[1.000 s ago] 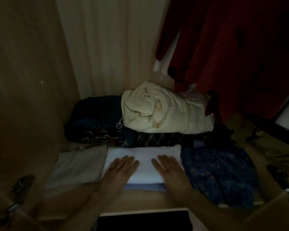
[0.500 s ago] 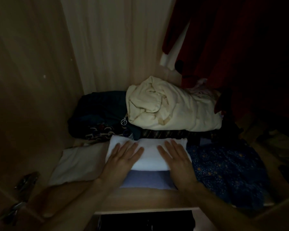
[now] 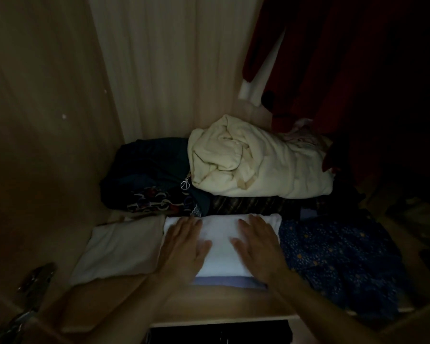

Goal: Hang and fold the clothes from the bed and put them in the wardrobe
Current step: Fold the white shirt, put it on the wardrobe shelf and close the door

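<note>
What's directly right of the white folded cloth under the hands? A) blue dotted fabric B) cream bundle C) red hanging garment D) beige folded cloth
A: the blue dotted fabric lies flat on the shelf against the right edge of the white folded cloth; the beige folded cloth is on its left, and the cream bundle sits behind it on the darker pile.

Both flat hands (image 3: 224,247) on white folded garment (image 3: 221,259)

Both hands' fingers (image 3: 243,225) motion-blurred; lavender garment (image 3: 224,281) mostly buried beneath white folded cloth (image 3: 221,247); red hanging garment (image 3: 333,58) cut off at top edge.
</note>
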The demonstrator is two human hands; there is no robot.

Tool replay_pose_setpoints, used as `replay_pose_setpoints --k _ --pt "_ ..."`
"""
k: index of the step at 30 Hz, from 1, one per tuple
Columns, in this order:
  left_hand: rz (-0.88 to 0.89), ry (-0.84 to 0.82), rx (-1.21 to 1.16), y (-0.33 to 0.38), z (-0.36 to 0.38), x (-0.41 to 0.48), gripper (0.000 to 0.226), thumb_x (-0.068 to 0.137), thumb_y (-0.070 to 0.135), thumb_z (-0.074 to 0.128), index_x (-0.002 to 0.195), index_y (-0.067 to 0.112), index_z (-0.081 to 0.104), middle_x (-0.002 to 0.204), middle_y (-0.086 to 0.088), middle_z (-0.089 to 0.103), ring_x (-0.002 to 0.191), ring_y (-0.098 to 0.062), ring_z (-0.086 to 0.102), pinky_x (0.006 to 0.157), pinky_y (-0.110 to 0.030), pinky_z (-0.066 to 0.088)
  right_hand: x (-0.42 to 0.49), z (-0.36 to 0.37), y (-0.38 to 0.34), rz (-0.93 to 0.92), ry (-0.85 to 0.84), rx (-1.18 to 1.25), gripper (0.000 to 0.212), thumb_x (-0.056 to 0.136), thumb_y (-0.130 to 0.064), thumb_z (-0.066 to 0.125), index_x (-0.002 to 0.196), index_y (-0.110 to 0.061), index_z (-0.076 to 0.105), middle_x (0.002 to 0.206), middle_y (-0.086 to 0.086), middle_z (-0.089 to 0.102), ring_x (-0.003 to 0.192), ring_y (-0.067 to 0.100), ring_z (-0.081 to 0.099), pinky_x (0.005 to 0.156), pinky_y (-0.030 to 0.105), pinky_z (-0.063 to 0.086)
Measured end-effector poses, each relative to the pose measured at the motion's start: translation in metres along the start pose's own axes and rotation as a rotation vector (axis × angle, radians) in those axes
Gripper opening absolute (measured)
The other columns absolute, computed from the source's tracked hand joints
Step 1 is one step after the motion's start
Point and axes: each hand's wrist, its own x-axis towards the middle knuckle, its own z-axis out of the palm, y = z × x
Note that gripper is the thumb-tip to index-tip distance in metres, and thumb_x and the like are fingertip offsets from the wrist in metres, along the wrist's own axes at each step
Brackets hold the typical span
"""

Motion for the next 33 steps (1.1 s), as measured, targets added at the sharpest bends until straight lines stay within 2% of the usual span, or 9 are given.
replay_pose_setpoints --k 2,7,12,16,19,22,24,28,33 --pt "-0.033 -0.018 0.007 -0.001 0.013 -0.003 0.100 0.081 0.077 -0.014 0.156 0.022 0.021 0.164 0.000 0.015 0.152 -0.016 0.008 0.121 -0.030 -0.005 -0.003 0.010 0.001 0.024 0.048 0.003 0.069 0.100 -0.060 0.021 0.138 -0.012 0.054 0.149 0.017 0.043 0.138 0.034 0.040 0.113 0.047 0.031" --pt "-0.070 0.002 -0.026 -0.007 0.033 -0.002 0.076 0.098 0.064 0.007 0.148 0.018 0.041 0.155 -0.003 0.040 0.144 -0.022 0.035 0.118 -0.035 0.009 -0.012 0.028 0.006 0.033 0.177 0.061 0.062 0.102 -0.056 0.025 0.143 -0.016 0.049 0.154 0.011 0.037 0.143 0.026 0.032 0.116 0.043 0.023" --pt "-0.090 0.020 -0.049 -0.008 0.033 0.006 0.081 0.092 0.067 0.006 0.153 0.021 0.031 0.160 -0.002 0.029 0.148 -0.021 0.023 0.120 -0.029 0.000 0.000 0.031 0.009 0.056 0.128 0.085 0.062 0.101 -0.057 0.025 0.142 -0.017 0.050 0.152 0.012 0.040 0.140 0.028 0.035 0.117 0.040 0.022" --pt "-0.077 -0.016 -0.013 -0.010 0.033 0.005 0.104 0.079 0.077 -0.021 0.155 0.022 0.022 0.163 -0.001 0.021 0.151 -0.019 0.015 0.121 -0.030 0.000 0.001 0.026 0.005 0.088 0.058 0.082 0.068 0.100 -0.061 0.021 0.141 -0.016 0.051 0.151 0.013 0.040 0.140 0.029 0.036 0.117 0.036 0.020" --pt "-0.116 -0.105 -0.026 -0.003 0.020 0.006 0.124 0.057 0.083 -0.036 0.157 0.025 0.009 0.166 0.002 0.006 0.152 -0.015 0.005 0.120 -0.031 -0.004 -0.002 0.014 0.002 0.079 -0.034 0.081 0.092 0.089 -0.076 -0.001 0.148 -0.017 0.039 0.158 0.013 0.028 0.146 0.030 0.025 0.121 0.037 0.014" --pt "-0.131 -0.116 -0.154 0.008 0.001 0.000 0.101 0.078 0.084 -0.008 0.157 0.024 0.013 0.165 0.000 0.014 0.151 -0.014 0.012 0.123 -0.031 0.004 -0.007 -0.007 0.001 0.046 -0.060 0.113 0.103 0.085 -0.079 -0.005 0.147 -0.009 0.040 0.153 0.018 0.037 0.143 0.033 0.033 0.118 0.044 0.027" --pt "-0.151 -0.058 -0.200 0.011 -0.009 -0.007 0.068 0.100 0.059 0.022 0.156 0.020 0.020 0.162 -0.001 0.023 0.148 -0.015 0.020 0.122 -0.029 0.012 -0.015 -0.023 -0.004 0.065 -0.019 0.140 0.106 0.084 -0.080 -0.005 0.145 -0.007 0.042 0.149 0.016 0.043 0.140 0.030 0.039 0.116 0.040 0.032" --pt "-0.152 -0.027 -0.235 0.015 -0.021 -0.020 0.069 0.099 0.059 0.022 0.153 0.016 0.031 0.160 -0.004 0.030 0.146 -0.019 0.027 0.121 -0.034 0.019 -0.045 -0.058 -0.020 0.101 -0.021 0.191 0.108 0.077 -0.084 0.000 0.150 -0.012 0.034 0.155 0.009 0.034 0.142 0.023 0.032 0.117 0.029 0.024" --pt "-0.096 0.012 -0.274 0.041 -0.021 -0.024 0.057 0.102 0.048 0.033 0.150 0.018 0.039 0.158 -0.004 0.033 0.146 -0.021 0.027 0.121 -0.033 0.017 -0.086 -0.084 -0.026 0.149 0.077 0.261 0.053 0.099 -0.046 0.043 0.142 -0.016 0.043 0.139 0.004 0.048 0.125 0.022 0.048 0.102 0.033 0.041"
